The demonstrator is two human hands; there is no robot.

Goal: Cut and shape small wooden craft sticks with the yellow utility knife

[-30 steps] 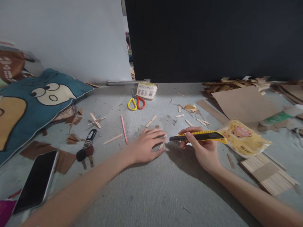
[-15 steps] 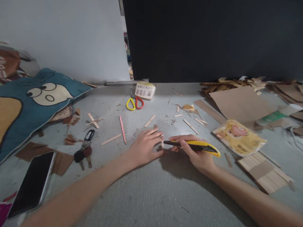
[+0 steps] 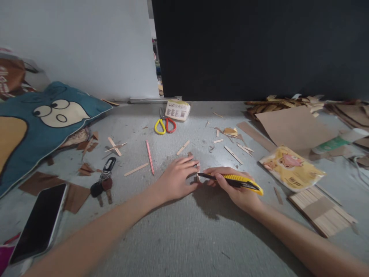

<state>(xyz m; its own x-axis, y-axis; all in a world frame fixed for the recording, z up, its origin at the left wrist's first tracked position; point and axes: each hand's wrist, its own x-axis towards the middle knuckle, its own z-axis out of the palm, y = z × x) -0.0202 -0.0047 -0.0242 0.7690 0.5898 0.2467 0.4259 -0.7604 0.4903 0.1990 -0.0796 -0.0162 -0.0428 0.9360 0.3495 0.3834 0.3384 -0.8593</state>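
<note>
My left hand [image 3: 180, 179] lies low over the table with fingers stretched forward. Its fingertips and thumb press on a short wooden craft stick [image 3: 198, 177], mostly covered by the fingers and lying against the tabletop. My right hand [image 3: 235, 188] is wrapped round a yellow and black utility knife [image 3: 242, 182]. The knife's dark tip points left and meets the craft stick between the left thumb and fingers. Whether the blade has cut into the wood cannot be made out.
Scissors [image 3: 165, 126], a pink pencil [image 3: 150, 157] and loose stick pieces [image 3: 233, 154] lie beyond the hands. Keys [image 3: 101, 186], a phone [image 3: 40, 223] and a cushion [image 3: 60, 111] are left. A yellow packet [image 3: 294, 165] and bundled craft sticks [image 3: 319, 209] sit right.
The knife has shifted slightly left, with its tip now over the craft stick and its rear end a little lower. My left hand stays in nearly the same place.
</note>
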